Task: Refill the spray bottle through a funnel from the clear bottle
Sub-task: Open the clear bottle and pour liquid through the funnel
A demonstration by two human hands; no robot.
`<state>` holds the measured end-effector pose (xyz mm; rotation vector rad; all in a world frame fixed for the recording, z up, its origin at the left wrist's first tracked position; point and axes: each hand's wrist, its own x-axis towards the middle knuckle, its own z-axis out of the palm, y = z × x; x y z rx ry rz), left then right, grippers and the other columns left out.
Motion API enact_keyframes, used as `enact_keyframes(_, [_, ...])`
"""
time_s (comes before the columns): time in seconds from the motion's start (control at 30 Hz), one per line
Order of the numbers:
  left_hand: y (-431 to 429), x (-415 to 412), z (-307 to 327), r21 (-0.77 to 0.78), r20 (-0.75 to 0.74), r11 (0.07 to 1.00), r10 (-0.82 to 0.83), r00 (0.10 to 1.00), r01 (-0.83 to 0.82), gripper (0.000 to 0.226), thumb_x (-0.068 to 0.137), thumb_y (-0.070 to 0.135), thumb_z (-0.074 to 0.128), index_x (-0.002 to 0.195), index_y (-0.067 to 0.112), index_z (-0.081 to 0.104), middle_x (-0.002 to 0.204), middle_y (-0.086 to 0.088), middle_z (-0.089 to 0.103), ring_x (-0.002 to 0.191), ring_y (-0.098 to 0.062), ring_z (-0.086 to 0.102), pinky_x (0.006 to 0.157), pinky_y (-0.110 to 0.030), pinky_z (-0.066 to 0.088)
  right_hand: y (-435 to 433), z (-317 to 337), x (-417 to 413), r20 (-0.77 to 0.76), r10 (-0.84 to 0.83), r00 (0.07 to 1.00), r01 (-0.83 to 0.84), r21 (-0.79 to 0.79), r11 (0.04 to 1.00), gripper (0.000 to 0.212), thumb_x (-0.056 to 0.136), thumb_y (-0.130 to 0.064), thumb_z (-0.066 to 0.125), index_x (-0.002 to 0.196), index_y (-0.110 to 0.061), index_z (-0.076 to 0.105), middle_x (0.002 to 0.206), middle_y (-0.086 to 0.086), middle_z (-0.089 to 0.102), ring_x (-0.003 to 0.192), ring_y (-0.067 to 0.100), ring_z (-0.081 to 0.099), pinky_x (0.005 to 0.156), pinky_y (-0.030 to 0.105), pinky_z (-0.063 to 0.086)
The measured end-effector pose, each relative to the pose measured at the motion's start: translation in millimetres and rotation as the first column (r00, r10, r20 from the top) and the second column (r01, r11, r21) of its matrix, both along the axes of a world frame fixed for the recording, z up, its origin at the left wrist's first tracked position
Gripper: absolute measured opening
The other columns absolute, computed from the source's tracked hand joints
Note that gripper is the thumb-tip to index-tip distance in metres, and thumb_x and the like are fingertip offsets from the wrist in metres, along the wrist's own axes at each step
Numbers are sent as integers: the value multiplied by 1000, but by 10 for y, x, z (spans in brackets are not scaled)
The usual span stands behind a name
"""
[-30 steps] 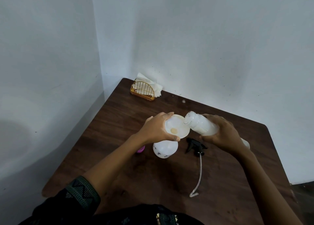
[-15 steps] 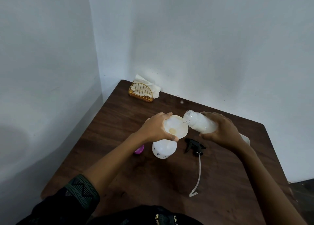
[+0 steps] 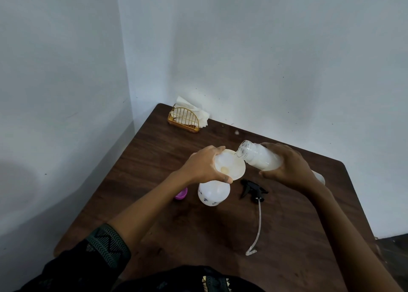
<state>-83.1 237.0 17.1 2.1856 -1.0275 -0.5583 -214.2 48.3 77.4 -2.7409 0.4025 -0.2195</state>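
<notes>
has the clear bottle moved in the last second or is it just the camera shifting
Cannot tell. The clear bottle keeps about the same offset from the trigger sprayer lying on the table; the camera drifted.

We see the funnel in the spray bottle mid-counter — trigger head on its right, cap left, napkin holder at the far-left corner.

**What you cannot see from the head camera**

Your left hand covers the near-left rim of the funnel and the spray bottle neck beneath it. Your right hand hides most of the clear bottle; only its mouth end and base tip show. Your left forearm hides part of the purple cap. Both your arms run off the bottom edge. Any liquid stream is too faint to tell.
</notes>
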Motion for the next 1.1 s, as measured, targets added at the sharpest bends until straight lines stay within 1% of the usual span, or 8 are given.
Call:
enact_keyframes(0.1, [0,-1,13,2,-2,1000,-5,1000,5,98,66,49,77,145,18,28,137,-4,45,127,-22,42,107,-45,35,-8,4,10,-1,-3,1000,3,8,1000,69,60,-23,82,124,-24,56,107,-4,65,102,17,56,92,44,43])
enact_keyframes(0.2, [8,-9,23,-6,6,1000,1,1000,-1,96,66,48,77,144,18,29,136,-3,47,126,-21,43,107,-42,34,-11,7,15,-5,-2,1000,2,7,1000,69,61,-23,82,124,-25,56,107,-5,64,102,16,56,92,44,43])
enact_keyframes(0.3, [11,-9,34,5,34,1000,9,999,-9,94,67,48,76,144,20,29,137,-2,46,128,-20,42,107,-39,28,-14,9,17,-8,-3,1000,3,11,1000,69,61,-23,81,125,-25,56,107,-5,64,102,16,55,93,44,43])
enact_keyframes(0.4, [6,-9,41,5,39,1000,14,999,-14,94,67,49,75,144,21,30,138,-1,46,128,-19,41,107,-39,27,-10,17,13,-10,-4,1000,4,15,1000,69,61,-23,82,125,-25,55,108,-4,64,102,15,54,93,45,43])
enact_keyframes(0.53, [10,-13,39,0,46,1000,18,999,-18,93,67,50,76,143,21,31,137,-1,48,127,-20,43,107,-39,28,-4,25,14,-10,-1,1000,1,12,1000,69,60,-22,81,124,-25,56,107,-4,65,102,18,56,92,45,43])
enact_keyframes(0.8, [13,-18,53,0,50,1000,15,999,-15,92,67,50,76,143,21,32,135,-2,49,125,-21,44,104,-39,31,15,29,5,-8,-3,1000,3,20,1000,68,60,-22,81,124,-25,56,104,-4,64,101,17,55,93,46,43])
enact_keyframes(1.1, [8,-25,57,1,42,1000,13,999,-13,93,66,49,76,143,20,32,136,-2,48,125,-20,44,105,-39,32,16,33,10,-13,-1,1000,1,23,1000,69,60,-21,82,124,-25,56,108,-3,65,103,19,56,93,46,44])
